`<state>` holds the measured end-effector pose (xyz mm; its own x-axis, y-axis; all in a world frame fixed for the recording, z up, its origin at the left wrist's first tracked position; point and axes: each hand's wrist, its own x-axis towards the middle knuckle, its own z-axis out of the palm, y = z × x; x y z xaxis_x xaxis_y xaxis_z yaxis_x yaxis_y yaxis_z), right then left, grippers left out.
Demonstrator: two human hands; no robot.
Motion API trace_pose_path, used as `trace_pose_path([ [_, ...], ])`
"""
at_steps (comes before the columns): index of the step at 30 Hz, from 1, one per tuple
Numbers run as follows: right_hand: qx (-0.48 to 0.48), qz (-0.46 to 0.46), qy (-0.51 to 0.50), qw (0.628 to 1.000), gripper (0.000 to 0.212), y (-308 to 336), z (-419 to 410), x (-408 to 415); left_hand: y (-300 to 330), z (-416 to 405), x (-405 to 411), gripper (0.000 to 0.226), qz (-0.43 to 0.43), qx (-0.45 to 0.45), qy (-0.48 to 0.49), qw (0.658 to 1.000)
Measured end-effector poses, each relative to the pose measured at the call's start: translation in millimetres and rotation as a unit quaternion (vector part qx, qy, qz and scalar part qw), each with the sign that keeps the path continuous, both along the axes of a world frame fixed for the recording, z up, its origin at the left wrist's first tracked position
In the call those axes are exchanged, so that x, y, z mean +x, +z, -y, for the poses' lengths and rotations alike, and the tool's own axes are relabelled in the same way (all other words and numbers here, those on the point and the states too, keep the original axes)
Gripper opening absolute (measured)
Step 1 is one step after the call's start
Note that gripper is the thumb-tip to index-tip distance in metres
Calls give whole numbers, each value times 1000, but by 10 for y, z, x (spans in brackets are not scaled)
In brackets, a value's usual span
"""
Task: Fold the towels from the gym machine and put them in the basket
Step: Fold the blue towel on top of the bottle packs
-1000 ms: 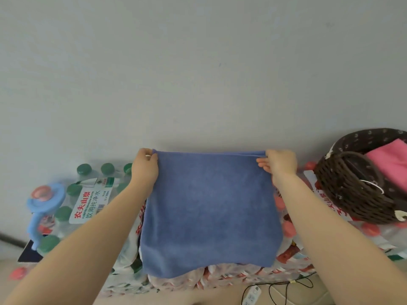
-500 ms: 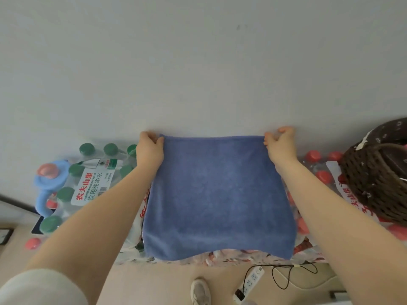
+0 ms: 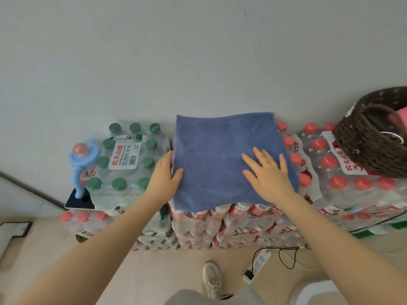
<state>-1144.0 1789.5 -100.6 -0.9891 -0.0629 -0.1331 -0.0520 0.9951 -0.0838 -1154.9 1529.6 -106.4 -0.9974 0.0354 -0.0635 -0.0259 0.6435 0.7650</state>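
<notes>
A blue towel (image 3: pixel 220 155), folded to a square, lies flat on top of a stack of shrink-wrapped red-capped water bottles (image 3: pixel 231 225) against the wall. My left hand (image 3: pixel 164 175) rests at the towel's left edge, thumb on the cloth, fingers along the side. My right hand (image 3: pixel 267 172) lies flat on the towel's right half with fingers spread. A dark brown woven basket (image 3: pixel 365 148) with a handle stands at the far right on more bottle packs, and a pink towel (image 3: pixel 398 117) shows inside it.
A pack of green-capped bottles (image 3: pixel 125 159) sits left of the towel, with a light blue water pump (image 3: pixel 80 164) and a dark tablet (image 3: pixel 80 202) beside it. On the floor lie a white power strip (image 3: pixel 257 266) with cables, and my shoe (image 3: pixel 212 278).
The towel was held up by its top corners in both hands; now it lies flat on the bottle stack. Both hands have let go of the corners and moved down onto it.
</notes>
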Motion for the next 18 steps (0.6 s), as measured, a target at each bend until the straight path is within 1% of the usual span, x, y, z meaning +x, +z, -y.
trace_pose_path([
  [1,-14,-9,-45,999,53,-16,-56,78,-19,30,86,21,44,20,33,998],
  [2,-33,-16,-99,994,54,-26,-97,155,-28,46,180,21,91,50,65,993],
  [4,-96,-33,-208,973,56,-32,-124,286,-65,54,339,38,177,141,115,967],
  [6,-180,-60,-282,940,57,-44,-94,402,-100,42,482,36,213,195,145,946],
  [7,-225,-78,-301,924,57,-62,-72,456,-139,37,541,34,231,221,161,934],
  [8,-272,-95,-311,906,55,-80,-54,512,-173,22,600,37,252,248,177,919],
  [9,-326,-109,-321,882,53,-104,-44,565,-213,15,646,41,276,273,187,902],
  [10,-383,-120,-339,851,49,-117,-42,617,-240,3,679,44,296,299,192,887],
  [12,-473,-121,-382,785,40,-102,-56,711,-239,-43,712,46,319,351,185,861],
  [13,-498,-106,-394,765,36,-82,-67,746,-224,-65,710,45,321,368,180,854],
  [16,-524,-23,-415,743,30,-62,-83,828,-199,-115,699,35,307,405,171,844],
  [18,-533,2,-445,720,33,-53,-98,835,-170,-132,715,27,287,425,160,843],
])
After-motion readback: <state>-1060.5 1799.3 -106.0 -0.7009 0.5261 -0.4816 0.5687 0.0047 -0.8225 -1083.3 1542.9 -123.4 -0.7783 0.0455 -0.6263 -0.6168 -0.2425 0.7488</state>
